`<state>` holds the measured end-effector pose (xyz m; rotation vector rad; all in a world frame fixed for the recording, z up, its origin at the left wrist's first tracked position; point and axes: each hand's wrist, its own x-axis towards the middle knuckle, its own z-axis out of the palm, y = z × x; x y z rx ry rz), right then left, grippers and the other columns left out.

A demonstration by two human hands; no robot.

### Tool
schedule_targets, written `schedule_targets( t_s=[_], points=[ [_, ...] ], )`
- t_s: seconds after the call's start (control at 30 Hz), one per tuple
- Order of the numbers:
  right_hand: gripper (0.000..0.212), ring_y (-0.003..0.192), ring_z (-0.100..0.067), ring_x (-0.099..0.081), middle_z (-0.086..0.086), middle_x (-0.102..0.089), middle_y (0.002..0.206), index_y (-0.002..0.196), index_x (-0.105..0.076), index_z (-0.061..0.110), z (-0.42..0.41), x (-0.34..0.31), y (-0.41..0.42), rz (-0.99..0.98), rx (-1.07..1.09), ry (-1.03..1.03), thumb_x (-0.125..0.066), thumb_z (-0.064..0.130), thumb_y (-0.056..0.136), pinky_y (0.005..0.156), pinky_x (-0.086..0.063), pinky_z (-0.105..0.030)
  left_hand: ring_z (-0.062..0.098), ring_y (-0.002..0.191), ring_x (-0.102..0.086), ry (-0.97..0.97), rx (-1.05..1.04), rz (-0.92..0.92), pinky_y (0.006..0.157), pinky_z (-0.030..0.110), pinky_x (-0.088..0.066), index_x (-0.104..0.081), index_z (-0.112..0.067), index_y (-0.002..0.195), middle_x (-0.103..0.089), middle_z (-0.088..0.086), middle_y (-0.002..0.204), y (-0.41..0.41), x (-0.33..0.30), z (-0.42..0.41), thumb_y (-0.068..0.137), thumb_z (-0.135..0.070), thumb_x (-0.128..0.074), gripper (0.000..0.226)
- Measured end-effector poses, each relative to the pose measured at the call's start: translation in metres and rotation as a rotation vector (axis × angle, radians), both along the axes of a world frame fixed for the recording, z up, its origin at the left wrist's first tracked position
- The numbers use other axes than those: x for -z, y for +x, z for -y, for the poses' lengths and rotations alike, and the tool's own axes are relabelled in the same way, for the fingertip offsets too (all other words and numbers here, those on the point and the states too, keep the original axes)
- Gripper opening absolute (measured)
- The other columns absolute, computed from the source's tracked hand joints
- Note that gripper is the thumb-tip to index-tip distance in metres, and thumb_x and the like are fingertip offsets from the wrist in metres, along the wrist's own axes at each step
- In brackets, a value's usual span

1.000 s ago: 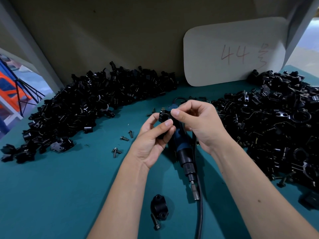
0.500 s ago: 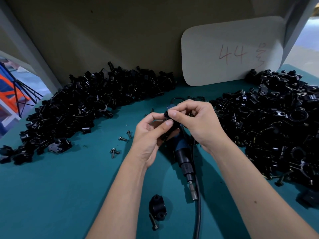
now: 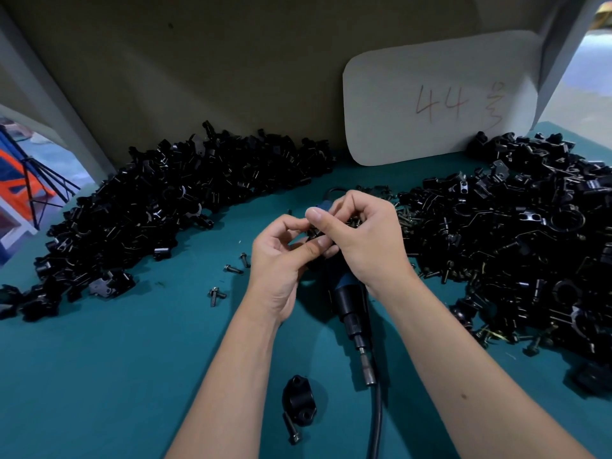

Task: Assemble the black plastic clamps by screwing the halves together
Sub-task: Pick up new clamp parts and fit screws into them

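Both hands at frame centre: left hand (image 3: pixel 281 260) and right hand (image 3: pixel 361 240) pinch 1 small black plastic clamp piece (image 3: pixel 314 231) between fingertips, above the teal tabletop (image 3: pixel 132 359). Part looks light, rigid, smooth, so grip by the flat sides. Mostly hidden by fingers; can't tell if a screw's in. Blue-black powered screwdriver (image 3: pixel 351 303) lies under the hands.

Bare teal mat (image 3: pixel 99 376) front-left; clamp piles (image 3: pixel 159 207) flank it; screwdriver (image 3: pixel 351 303) blocks centre.
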<state>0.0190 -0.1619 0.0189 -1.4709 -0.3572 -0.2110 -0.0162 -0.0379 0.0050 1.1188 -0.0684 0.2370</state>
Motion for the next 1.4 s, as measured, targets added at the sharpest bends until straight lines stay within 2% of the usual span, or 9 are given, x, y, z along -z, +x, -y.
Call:
schedule_targets(
  t_s=[0.1,0.17,0.27,0.47,0.57,0.67,0.8,1.0,1.4],
  points=[
    [0.026,0.066,-0.004,-0.057,-0.024,-0.058,0.083,0.076,-0.064,0.007,0.003,0.0,0.0,-0.022,-0.036,0.007,-0.076,0.02,0.094,0.054,-0.051,-0.019,0.024,0.087,-0.072,-0.047,0.003,-0.026,0.072,0.03,-0.062,-0.059,-0.004,0.09,-0.063,0.019,0.104,0.0,0.001,0.0,0.069,0.003,-0.075,0.027],
    [0.009,0.081,-0.006,-0.062,-0.01,-0.065,0.093,0.089,-0.074,0.011,0.007,-0.001,0.001,0.001,-0.099,-0.025,-0.071,0.014,0.097,0.069,-0.054,-0.021,0.03,0.093,-0.07,-0.084,0.01,-0.037,0.077,0.036,-0.063,-0.06,-0.005,0.09,-0.06,0.023,0.108,0.001,0.001,-0.002,0.069,0.002,-0.076,0.027],
    [0.012,0.101,-0.013,-0.066,-0.002,-0.07,0.102,0.088,-0.08,0.014,0.008,-0.002,0.002,0.069,-0.068,-0.087,-0.074,0.005,0.092,0.089,-0.051,-0.022,0.03,0.095,-0.069,-0.092,0.005,-0.029,0.078,0.038,-0.063,-0.061,-0.006,0.09,-0.057,0.024,0.111,0.002,0.002,-0.004,0.069,0.001,-0.077,0.027],
    [0.012,0.078,-0.016,-0.064,-0.012,-0.063,0.09,0.076,-0.076,0.013,0.002,-0.005,-0.003,0.088,0.072,-0.118,-0.083,0.01,0.086,0.059,-0.049,-0.013,0.028,0.088,-0.072,-0.045,-0.02,-0.009,0.075,0.035,-0.063,-0.059,-0.005,0.087,-0.069,0.002,0.089,0.003,0.002,-0.006,0.068,0.002,-0.077,0.027],
    [0.019,0.077,-0.008,-0.062,-0.013,-0.061,0.087,0.073,-0.07,0.007,0.002,-0.004,-0.004,0.125,0.087,-0.151,-0.083,0.012,0.086,0.057,-0.05,-0.011,0.021,0.079,-0.073,-0.004,-0.023,0.002,0.068,0.027,-0.06,-0.058,-0.007,0.084,-0.073,-0.003,0.084,0.001,-0.001,-0.005,0.066,0.001,-0.078,0.028],
    [0.034,0.085,-0.021,-0.06,-0.003,-0.058,0.079,0.066,-0.06,0.011,0.0,0.0,-0.003,0.151,0.166,-0.26,-0.081,0.026,0.088,0.067,-0.052,-0.03,0.022,0.075,-0.07,0.045,-0.043,0.009,0.067,0.025,-0.058,-0.059,-0.008,0.083,-0.071,-0.001,0.085,0.001,-0.001,-0.005,0.062,-0.003,-0.081,0.031],
    [0.045,0.082,-0.02,-0.05,0.002,-0.052,0.074,0.065,-0.051,0.015,-0.001,0.002,-0.002,0.265,0.292,-0.446,-0.071,0.043,0.093,0.076,-0.037,-0.03,0.023,0.079,-0.073,0.055,-0.052,0.018,0.07,0.028,-0.06,-0.061,-0.01,0.082,-0.07,0.001,0.089,0.001,0.001,-0.004,0.061,-0.005,-0.083,0.03],
    [0.011,0.098,-0.02,-0.056,0.006,-0.054,0.095,0.094,-0.064,0.016,0.007,0.001,0.002,0.328,0.051,-0.452,-0.063,0.023,0.102,0.082,-0.053,-0.047,0.022,0.08,-0.072,0.043,-0.044,-0.001,0.075,0.032,-0.062,-0.064,-0.011,0.086,-0.074,-0.004,0.087,0.004,0.002,-0.012,0.064,-0.005,-0.082,0.029],
    [0.048,0.083,-0.02,-0.043,-0.001,-0.048,0.08,0.074,-0.055,0.012,0.003,0.004,0.004,0.417,0.276,-0.672,-0.044,0.049,0.103,0.073,-0.035,-0.031,0.022,0.081,-0.073,0.103,0.013,-0.02,0.074,0.03,-0.06,-0.063,-0.006,0.089,-0.074,0.005,0.091,0.002,0.003,-0.008,0.066,-0.001,-0.082,0.03]
  ],
)
